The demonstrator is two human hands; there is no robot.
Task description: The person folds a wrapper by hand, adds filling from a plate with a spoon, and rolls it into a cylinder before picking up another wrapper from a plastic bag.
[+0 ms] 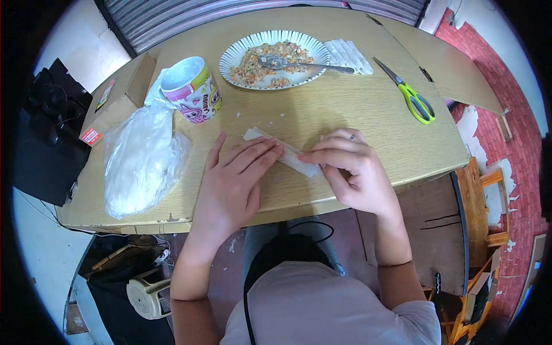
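A thin white spring roll [293, 159] lies slantwise on the table in front of me. My left hand [233, 175] rests its outstretched fingers on the roll's left part, thumb apart. At the other end, the bent fingers and thumb of my right hand [349, 164] close on the wrapper's edge; a ring shows on one finger. Beyond my hands, a white fluted plate [227, 50] carries a chopped filling [253, 63] with orange bits, and a metal spoon [310, 66] lies in it. Several finished white rolls [349, 56] sit side by side right of the plate.
A patterned mug [195, 95] stands left of the plate, beside a clear plastic bag [141, 161] of white contents and a cardboard box [118, 95]. Green-handled scissors [411, 95] lie at the right. The wooden table's front edge [276, 214] runs close to my body.
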